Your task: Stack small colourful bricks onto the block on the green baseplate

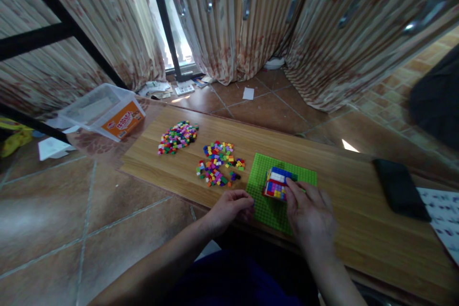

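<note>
A small model of toy building bricks (277, 183), with blue, white, red, yellow and purple rows on top, stands on a green studded baseplate (258, 172). My right hand (312, 213) is closed at the model's right end, thumb and fingers against its bricks and covering that side. Beside the baseplate's left front edge, my left hand (231, 208) is pinched shut. A small bluish bit shows at its fingertips, too small to name. Just beyond that hand lies a loose pile of mixed bricks (215, 174).
A second brick pile (178, 136) lies farther left on the wooden table (143, 162). A clear plastic box (103, 110) with an orange label stands past the table's left end. To the right are a black phone (399, 189) and a printed sheet (441, 215).
</note>
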`<state>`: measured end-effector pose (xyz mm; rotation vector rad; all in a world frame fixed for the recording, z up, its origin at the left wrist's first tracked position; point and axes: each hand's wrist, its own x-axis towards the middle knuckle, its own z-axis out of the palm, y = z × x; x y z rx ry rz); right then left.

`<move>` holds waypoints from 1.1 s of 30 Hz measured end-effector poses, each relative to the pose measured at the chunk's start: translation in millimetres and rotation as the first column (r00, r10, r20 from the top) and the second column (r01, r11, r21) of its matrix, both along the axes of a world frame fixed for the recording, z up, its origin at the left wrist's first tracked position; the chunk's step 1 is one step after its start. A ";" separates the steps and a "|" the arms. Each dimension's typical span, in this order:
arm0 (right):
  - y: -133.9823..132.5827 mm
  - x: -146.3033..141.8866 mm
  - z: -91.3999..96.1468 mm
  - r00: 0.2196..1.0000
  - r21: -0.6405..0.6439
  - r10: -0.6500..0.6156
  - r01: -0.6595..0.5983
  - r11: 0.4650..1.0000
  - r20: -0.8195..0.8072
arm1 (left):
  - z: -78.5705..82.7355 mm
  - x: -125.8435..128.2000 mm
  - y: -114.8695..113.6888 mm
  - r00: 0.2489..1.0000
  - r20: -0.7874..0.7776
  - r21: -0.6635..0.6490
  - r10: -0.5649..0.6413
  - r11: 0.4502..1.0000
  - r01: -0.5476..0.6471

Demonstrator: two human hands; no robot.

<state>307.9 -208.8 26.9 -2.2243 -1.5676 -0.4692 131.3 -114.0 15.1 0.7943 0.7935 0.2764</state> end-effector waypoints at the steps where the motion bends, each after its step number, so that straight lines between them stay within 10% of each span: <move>1: -0.6 -1.3 -0.3 1.000 -0.010 0.001 -0.001 1.000 0.029 | 0.2 0.0 0.0 1.000 0.001 0.002 0.000 1.000 0.000; 19: -1.0 -10.4 9.8 0.969 -0.278 0.096 -0.030 0.960 0.228 | 3.9 1.8 -8.4 0.999 -0.014 0.071 0.031 0.997 -0.030; 33: 12.7 11.5 10.1 0.987 -0.130 0.109 -0.124 0.984 -0.118 | 9.0 -8.1 -22.8 0.996 -0.081 0.094 0.033 0.995 -0.025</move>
